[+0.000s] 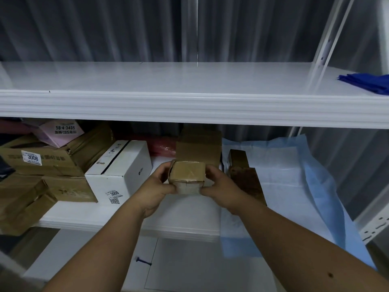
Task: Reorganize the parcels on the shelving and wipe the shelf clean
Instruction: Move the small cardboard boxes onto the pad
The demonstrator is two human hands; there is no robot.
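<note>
A small taped brown parcel (188,175) is held between both hands just above the lower shelf (126,220). My left hand (156,187) grips its left side and my right hand (221,189) grips its right side, fingers curled round the edges. Behind it stands a taller brown box (199,150). A white box (124,171) labelled 3008 sits to the left. The upper white shelf (168,81) is bare except for a folded blue cloth (368,83) at its far right.
Several brown cartons (42,163) and a pink parcel (61,133) crowd the lower shelf's left end. A dark brown flat box (246,178) lies on a light blue sheet (294,175) to the right. A red bag (163,147) lies at the back. Metal uprights (324,49) stand on the right.
</note>
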